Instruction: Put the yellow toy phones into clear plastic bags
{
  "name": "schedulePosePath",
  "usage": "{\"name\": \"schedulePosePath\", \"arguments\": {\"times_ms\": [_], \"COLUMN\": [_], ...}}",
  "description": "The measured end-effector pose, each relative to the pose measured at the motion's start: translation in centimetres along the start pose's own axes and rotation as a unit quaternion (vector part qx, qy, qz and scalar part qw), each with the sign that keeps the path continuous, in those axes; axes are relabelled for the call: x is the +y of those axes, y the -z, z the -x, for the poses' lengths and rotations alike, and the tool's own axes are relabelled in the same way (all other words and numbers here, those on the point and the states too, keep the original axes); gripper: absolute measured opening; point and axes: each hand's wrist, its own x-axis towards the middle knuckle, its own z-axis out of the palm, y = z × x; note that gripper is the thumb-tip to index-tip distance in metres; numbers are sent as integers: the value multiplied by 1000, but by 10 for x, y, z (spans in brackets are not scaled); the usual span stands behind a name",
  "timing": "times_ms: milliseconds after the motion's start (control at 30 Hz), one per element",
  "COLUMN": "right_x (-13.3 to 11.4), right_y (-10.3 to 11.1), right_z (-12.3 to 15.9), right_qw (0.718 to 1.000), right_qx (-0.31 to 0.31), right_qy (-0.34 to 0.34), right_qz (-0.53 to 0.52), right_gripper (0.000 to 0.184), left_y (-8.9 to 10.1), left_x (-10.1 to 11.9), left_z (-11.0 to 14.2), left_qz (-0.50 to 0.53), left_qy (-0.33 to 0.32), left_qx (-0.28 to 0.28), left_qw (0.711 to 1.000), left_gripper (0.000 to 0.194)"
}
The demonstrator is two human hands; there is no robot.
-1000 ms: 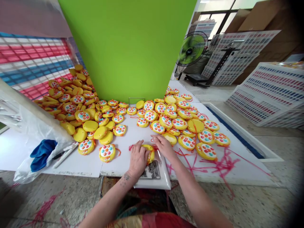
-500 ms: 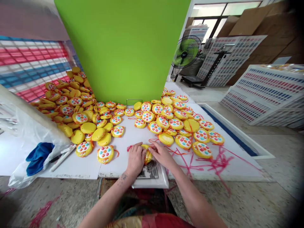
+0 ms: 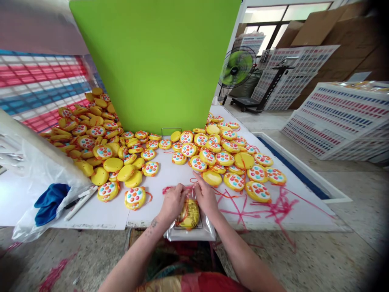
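While the left hand (image 3: pixel 172 201) and the right hand (image 3: pixel 207 199) grip the upper edge of a clear bag (image 3: pixel 194 195) between their fingers, the yellow toy (image 3: pixel 192 215) lies inside it, at the front edge of the white table (image 3: pixel 148 215), between the wrists. Loose turtle-shaped toys (image 3: pixel 225 158) are spread beyond the hands; pink strips (image 3: pixel 282 207) lie tangled to the right.

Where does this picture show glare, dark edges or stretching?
Head view, bottom middle: glints on the clear plastic; head view, top right: the window washed out, the corner nearly black; head view, far right: the crates look stretched.
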Motion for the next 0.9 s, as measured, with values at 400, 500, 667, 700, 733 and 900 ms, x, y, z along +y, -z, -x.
{"name": "schedulePosePath", "arguments": {"times_ms": [400, 500, 667, 700, 733, 900], "right_x": [-6, -8, -14, -16, -18, -29], "right_y": [3, 4, 14, 17, 19, 19], "right_z": [9, 7, 5, 6, 7, 10], "right_qw": [977, 976, 980, 977, 975, 965], "right_qx": [46, 48, 144, 155, 157, 116], "right_qy": [-6, -2, 102, 129, 153, 235], "right_qz": [-207, -212, -89, -65, -46, 14], "right_gripper": [47, 46, 36, 34, 33, 40], "left_y": [18, 19, 22, 22, 23, 27], "left_x": [-14, -16, -4, -1, 2, 10], "left_z": [9, 7, 6, 6, 6, 3], "left_qz": [245, 333, 394, 403, 409, 425], "left_qy": [147, 206, 230, 232, 230, 197], "left_qx": [85, -7, -1, 0, 2, 5], "left_qw": [954, 920, 890, 886, 883, 883], "left_gripper": [43, 35, 29, 29, 29, 26]}}
